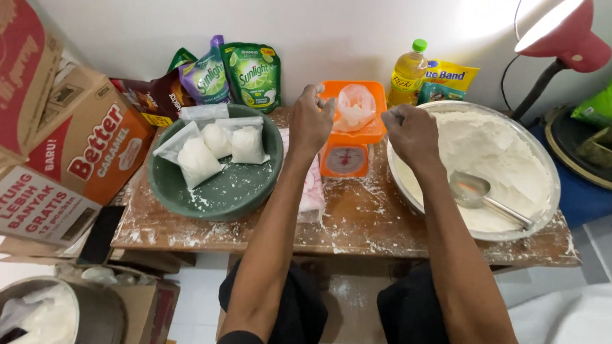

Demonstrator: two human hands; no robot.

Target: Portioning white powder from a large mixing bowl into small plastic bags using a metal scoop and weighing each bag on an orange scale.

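The left hand (312, 118) and right hand (410, 131) are flanking a small clear bag (355, 106) that is sitting on the orange scale (348, 136) at the back of the table (358, 225). Both hands are closed into loose fists, and each looks to be pinching an edge of the bag's mouth, probably to keep it open and upright on the pan; the exact grip is too small to confirm.

The scale is standing between the two bowls, so filling and stacking are both within short reach. On the right, the wide metal bowl (542, 194) is holding a heap of flour (496, 158), with a metal scoop (475, 191) lying in it, handle pointing toward the person's right, ready to pick up. On the left, the green bowl (183, 188) is collecting filled white packets (215, 145), kept apart from the loose flour. Spilled flour is dusting the table around the scale. Pouches and an oil bottle (408, 70) are standing against the wall, out of the way.
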